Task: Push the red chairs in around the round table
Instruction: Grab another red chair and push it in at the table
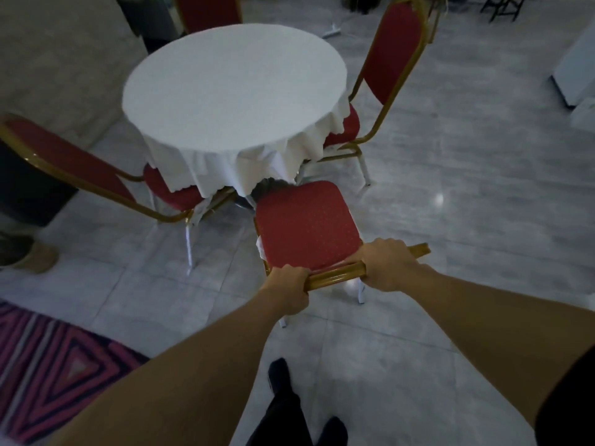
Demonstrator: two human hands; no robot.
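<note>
Hands: left hand (287, 291) and right hand (391, 264) both have fingers curled tight around the near chair's (307, 225) gold back rail. Seat front sits just at the tablecloth (257, 169) edge of the round table (235, 88). Best push is straight and even, legs flat, to avoid snagging cloth.

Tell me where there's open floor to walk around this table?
Open grey tiled floor spreads right of the held red chair. A narrower gap lies between it and the left red chair. Under the white-clothed round table, chair legs crowd together.
</note>
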